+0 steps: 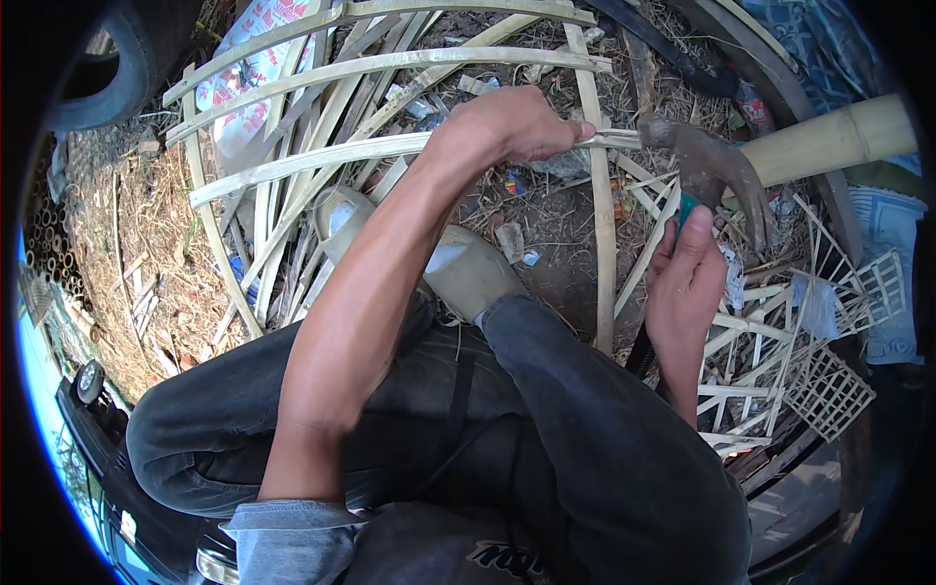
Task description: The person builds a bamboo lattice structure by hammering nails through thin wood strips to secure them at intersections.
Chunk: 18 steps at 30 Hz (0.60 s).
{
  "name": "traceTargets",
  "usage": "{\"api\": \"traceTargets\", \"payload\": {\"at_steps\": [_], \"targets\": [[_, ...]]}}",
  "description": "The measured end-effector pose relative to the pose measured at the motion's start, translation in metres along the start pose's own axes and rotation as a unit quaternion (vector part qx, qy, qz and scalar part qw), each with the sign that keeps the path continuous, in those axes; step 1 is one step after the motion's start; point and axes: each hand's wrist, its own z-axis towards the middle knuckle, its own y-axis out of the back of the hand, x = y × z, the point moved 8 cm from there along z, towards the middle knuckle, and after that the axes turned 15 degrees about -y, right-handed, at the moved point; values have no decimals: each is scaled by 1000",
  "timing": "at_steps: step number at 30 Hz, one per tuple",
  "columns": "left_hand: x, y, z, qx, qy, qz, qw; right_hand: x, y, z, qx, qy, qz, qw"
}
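My left hand (pixel 517 125) reaches forward and pinches a pale bamboo slat (pixel 322 156) where it crosses an upright slat (pixel 597 175) of a curved bamboo frame (pixel 390 63). My right hand (pixel 688 283) grips the green handle of a rusty claw hammer (pixel 707 166), whose head sits just right of the left hand's fingertips, close to the slat crossing. My legs in dark trousers (pixel 546 409) and a grey shoe (pixel 468 268) lie under the frame.
A thick bamboo pole (pixel 838 141) lies at the upper right. Small lattice pieces of bamboo (pixel 829 390) and loose strips pile up at the right. Dry straw covers the ground on the left (pixel 146 253). A tyre (pixel 107 78) sits at the upper left.
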Motion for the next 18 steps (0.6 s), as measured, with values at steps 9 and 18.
{"api": "traceTargets", "payload": {"at_steps": [9, 18], "targets": [[-2, -4, -4, 43, 18, -29, 999, -2, 2, 1, -2, 2, 15, 1000], [-3, -13, -4, 19, -11, -42, 999, -19, -2, -5, -13, -33, 79, 996]]}}
